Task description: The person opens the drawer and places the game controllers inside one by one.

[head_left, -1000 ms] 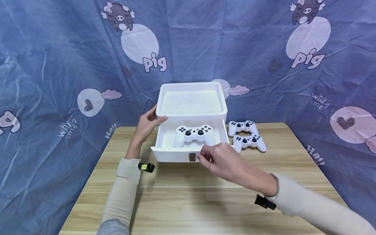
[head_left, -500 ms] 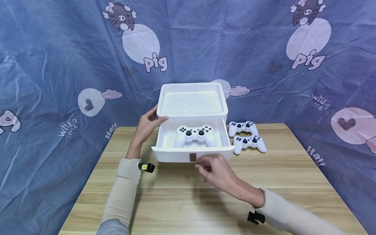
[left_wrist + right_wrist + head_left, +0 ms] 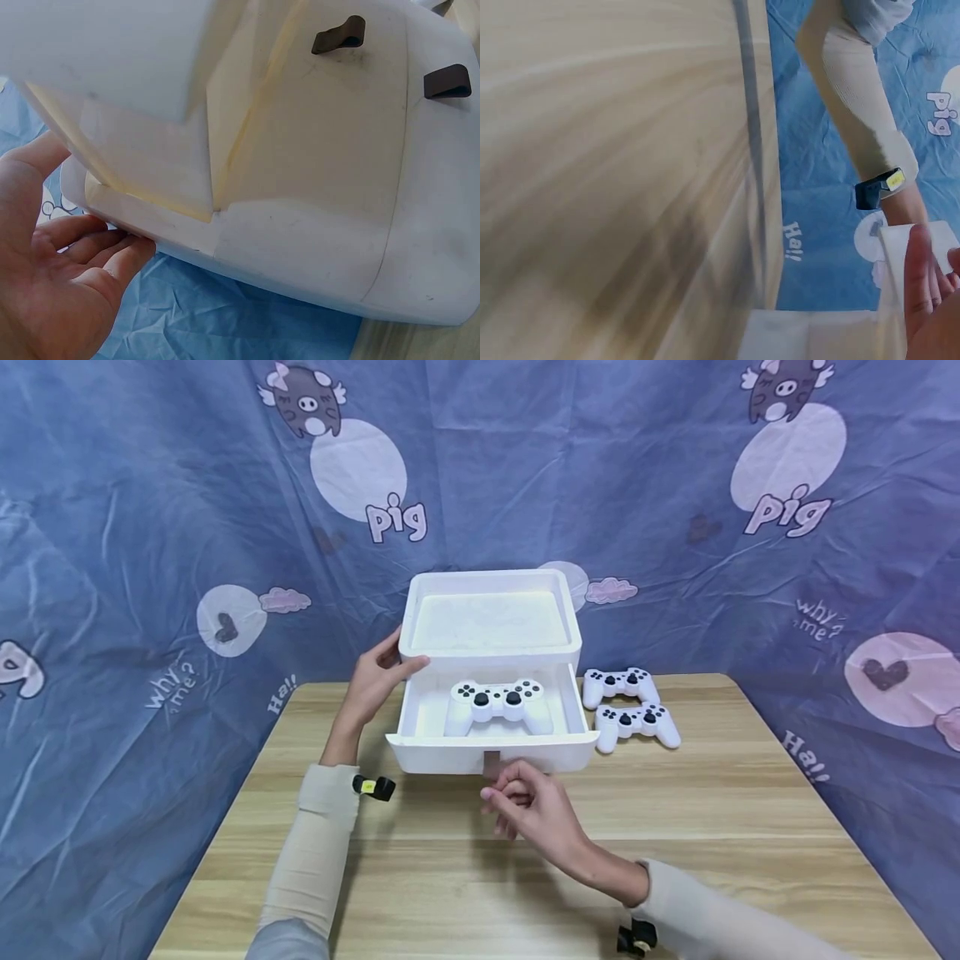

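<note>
The white drawer [image 3: 547,752] juts from the cabinet [image 3: 487,657] above the bench [image 3: 420,877]; likely light, stiff, slippery, so hold its brown tab [image 3: 491,762]. Your left hand [image 3: 377,680] has fingers spread against the cabinet; whether the right hand [image 3: 542,817] pinches, I cannot tell.

Drawer unit [image 3: 491,620] is showing plain white; pull tabs [image 3: 448,81] are showing dark brown. Controller in drawer [image 3: 497,702] and controllers alongside [image 3: 637,723] are showing white, sticks [image 3: 481,699] black. Worktop [image 3: 420,877] is displaying pale tan wood grain. Curtain [image 3: 495,485] is displaying blue with grey pigs [image 3: 306,402], pink clouds [image 3: 284,601], whitish circles [image 3: 358,464]. Sleeves [image 3: 313,852] are showing beige.
</note>
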The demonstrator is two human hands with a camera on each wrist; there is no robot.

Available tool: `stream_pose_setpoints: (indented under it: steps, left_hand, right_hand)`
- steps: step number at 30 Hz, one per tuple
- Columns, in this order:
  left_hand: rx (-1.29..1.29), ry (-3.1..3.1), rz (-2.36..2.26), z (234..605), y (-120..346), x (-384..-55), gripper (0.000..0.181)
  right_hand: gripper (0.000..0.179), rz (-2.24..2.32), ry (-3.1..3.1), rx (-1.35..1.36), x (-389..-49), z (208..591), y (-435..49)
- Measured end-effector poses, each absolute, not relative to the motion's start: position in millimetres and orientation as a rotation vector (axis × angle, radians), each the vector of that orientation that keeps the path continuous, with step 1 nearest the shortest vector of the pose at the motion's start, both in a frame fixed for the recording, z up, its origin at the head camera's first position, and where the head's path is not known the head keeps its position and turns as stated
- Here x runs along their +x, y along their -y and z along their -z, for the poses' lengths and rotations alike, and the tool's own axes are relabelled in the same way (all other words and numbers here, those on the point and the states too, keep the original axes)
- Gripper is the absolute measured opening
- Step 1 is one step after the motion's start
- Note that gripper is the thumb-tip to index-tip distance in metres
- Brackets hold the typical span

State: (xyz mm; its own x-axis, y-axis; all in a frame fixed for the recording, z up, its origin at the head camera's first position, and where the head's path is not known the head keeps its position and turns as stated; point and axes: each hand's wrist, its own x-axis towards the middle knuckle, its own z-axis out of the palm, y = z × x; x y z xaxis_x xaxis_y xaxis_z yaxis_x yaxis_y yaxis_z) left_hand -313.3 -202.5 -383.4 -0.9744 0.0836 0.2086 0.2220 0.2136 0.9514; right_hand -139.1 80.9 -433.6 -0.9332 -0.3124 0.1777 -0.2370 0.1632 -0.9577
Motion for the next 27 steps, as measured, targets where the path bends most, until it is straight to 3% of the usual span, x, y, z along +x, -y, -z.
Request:
stream_pose_setpoints:
  steps: [27]
  left_hand:
    - [-0.29, 2.381, 1.871, 383, 204, -312, 0.087]
  right_hand:
    - [0.026, 2.113, -2.315, -0.615, -162, 422, -70]
